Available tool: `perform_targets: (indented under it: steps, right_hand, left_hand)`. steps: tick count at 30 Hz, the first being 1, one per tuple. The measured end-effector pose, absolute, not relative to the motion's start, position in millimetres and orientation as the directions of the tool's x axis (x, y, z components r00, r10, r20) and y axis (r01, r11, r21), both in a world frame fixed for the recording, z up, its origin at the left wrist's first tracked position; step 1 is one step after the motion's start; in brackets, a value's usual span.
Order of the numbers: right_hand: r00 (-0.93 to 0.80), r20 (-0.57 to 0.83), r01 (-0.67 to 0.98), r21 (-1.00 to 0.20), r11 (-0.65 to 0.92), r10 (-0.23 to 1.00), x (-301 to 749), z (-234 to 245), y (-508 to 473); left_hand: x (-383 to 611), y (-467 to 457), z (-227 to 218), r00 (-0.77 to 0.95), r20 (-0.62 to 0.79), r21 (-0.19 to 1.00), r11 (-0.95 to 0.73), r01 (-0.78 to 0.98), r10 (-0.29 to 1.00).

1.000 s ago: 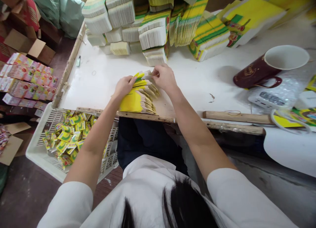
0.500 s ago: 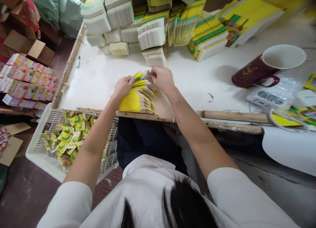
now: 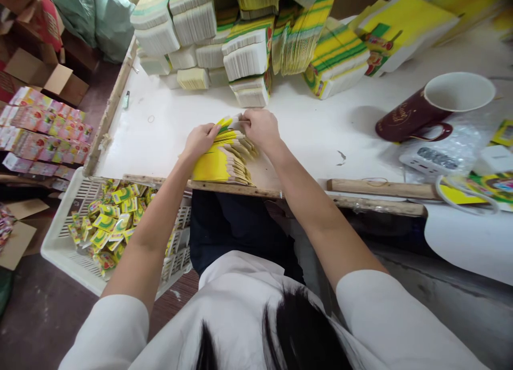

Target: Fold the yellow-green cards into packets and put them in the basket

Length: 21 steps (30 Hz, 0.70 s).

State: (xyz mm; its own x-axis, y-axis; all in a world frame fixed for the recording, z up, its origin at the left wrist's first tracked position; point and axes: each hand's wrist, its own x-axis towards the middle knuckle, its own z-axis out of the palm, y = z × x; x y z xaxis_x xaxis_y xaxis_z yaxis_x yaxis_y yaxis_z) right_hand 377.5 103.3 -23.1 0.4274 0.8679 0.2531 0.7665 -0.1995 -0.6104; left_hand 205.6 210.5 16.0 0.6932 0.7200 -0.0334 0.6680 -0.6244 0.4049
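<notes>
A fanned pile of flat yellow carton blanks (image 3: 224,163) lies on the white table (image 3: 312,124) at its near edge. My left hand (image 3: 201,139) is closed on the pile's upper left side, fingers curled over the top blanks. My right hand (image 3: 259,128) pinches the far end of the topmost blank between thumb and fingertips. Both hands meet at the pile's far end.
Stacks of flat yellow-green cartons (image 3: 248,44) line the table's far side. A maroon mug (image 3: 436,108) lies on its side at right, near a power strip (image 3: 435,159). A white crate (image 3: 108,226) of folded small boxes stands at lower left. Pink cartons (image 3: 44,130) lie on the floor.
My right hand has shifted slightly left along the top blank towards my left hand. The pile and left hand stay nearly still.
</notes>
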Motion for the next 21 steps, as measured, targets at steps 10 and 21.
perform_targets:
  steps: [10, 21]
  right_hand:
    - [0.420, 0.140, 0.781, -0.560, -0.278, 0.897, 373, -12, 108]
    - [0.376, 0.258, 0.784, -0.601, -0.157, 0.890, 387, -34, 115]
  left_hand:
    - [204, 209, 18, 0.744, -0.084, 0.438, -0.646, 0.625, 0.663]
    - [205, 206, 22, 0.736, -0.121, 0.468, -0.616, 0.634, 0.666]
